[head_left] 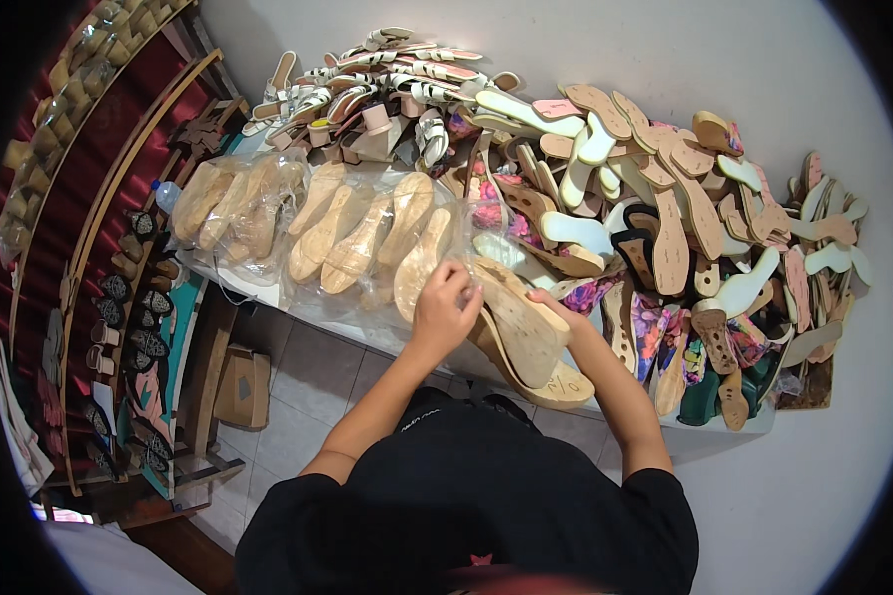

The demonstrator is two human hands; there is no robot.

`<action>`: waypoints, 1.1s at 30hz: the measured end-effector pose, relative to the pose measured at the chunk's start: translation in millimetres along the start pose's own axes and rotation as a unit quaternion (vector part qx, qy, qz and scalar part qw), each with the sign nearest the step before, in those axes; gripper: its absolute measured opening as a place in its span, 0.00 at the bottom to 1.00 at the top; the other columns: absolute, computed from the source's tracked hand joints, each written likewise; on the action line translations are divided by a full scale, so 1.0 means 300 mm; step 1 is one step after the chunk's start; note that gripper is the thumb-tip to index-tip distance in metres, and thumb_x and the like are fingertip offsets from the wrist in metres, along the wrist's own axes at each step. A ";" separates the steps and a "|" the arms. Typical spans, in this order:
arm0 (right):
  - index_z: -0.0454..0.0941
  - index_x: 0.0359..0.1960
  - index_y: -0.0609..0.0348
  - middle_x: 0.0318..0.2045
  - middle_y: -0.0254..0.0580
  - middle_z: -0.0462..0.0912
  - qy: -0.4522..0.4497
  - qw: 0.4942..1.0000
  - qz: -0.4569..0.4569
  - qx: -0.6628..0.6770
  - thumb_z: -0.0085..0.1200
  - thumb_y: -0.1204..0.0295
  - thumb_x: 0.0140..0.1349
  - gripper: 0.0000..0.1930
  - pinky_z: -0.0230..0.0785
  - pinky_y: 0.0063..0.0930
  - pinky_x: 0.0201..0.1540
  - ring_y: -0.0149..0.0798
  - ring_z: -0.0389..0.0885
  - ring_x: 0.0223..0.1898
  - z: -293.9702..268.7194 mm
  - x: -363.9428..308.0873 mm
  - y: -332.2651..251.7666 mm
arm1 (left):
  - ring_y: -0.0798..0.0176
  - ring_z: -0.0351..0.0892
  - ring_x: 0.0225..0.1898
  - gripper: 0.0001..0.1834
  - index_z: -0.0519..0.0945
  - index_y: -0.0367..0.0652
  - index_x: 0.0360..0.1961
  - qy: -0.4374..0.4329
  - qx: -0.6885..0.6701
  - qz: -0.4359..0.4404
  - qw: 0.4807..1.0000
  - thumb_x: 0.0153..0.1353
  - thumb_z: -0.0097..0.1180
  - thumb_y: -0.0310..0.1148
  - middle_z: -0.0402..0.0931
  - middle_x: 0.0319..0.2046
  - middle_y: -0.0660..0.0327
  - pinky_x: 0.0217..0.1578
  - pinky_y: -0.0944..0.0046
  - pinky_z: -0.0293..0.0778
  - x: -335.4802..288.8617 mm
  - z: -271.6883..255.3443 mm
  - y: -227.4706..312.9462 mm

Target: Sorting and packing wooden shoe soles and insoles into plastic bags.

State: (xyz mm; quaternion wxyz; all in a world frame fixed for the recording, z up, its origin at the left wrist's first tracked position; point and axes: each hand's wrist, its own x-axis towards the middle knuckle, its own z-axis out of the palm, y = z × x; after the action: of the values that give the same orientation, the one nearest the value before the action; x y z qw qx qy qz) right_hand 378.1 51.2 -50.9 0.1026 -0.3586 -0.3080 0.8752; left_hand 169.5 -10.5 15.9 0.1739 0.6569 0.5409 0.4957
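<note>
In front of my chest my right hand (558,309) grips a tan wooden shoe sole (522,332), its thumb over the upper edge and its other fingers hidden. Under that sole, tilted alongside it, lies a second wooden sole (556,389) with dark marks on its rounded end. My left hand (446,309) is closed beside the narrow end of the soles, fingers curled and pinched; whatever they hold cannot be made out. Just left of it, clear plastic bags (362,233) cover several pale wooden soles (352,260) on the white table (238,286).
Loose insoles (690,178) and flowered shoe parts (491,203) are heaped at the right. White strapped sandals (407,74) are piled at the back against the wall. A rack with dark shoes (149,342) stands left, a cardboard box (243,387) on the tiled floor beside it.
</note>
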 end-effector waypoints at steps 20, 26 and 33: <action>0.63 0.54 0.54 0.48 0.45 0.71 -0.079 0.961 -0.167 0.206 0.33 0.42 0.53 0.34 0.64 0.42 0.50 0.45 0.71 0.47 0.064 0.369 -0.107 | 0.57 0.72 0.26 0.08 0.68 0.34 0.26 -0.074 -0.089 0.048 0.992 0.48 0.55 0.22 0.68 0.41 0.53 0.27 0.64 0.69 -0.086 0.012 0.054; 0.65 0.52 0.55 0.43 0.45 0.74 0.072 0.972 -0.221 0.045 0.37 0.44 0.53 0.32 0.67 0.40 0.47 0.44 0.74 0.43 0.092 0.421 -0.061 | 0.60 0.71 0.26 0.08 0.68 0.35 0.26 -0.102 -0.105 0.035 0.989 0.47 0.55 0.20 0.68 0.39 0.55 0.26 0.65 0.69 -0.140 0.062 0.012; 0.65 0.51 0.56 0.42 0.44 0.74 0.091 0.970 -0.183 0.133 0.38 0.45 0.53 0.31 0.67 0.40 0.46 0.43 0.74 0.42 0.092 0.424 -0.048 | 0.59 0.67 0.32 0.11 0.70 0.43 0.28 -0.023 0.178 0.101 0.979 0.40 0.52 0.20 0.65 0.30 0.59 0.35 0.59 0.59 -0.221 0.021 -0.057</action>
State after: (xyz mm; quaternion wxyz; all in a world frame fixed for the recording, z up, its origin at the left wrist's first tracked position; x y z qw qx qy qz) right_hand 266.7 100.7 -98.5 0.3353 -0.3570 -0.2390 0.8384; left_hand 170.8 -61.0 -30.6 0.0156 0.7397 0.5474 0.3911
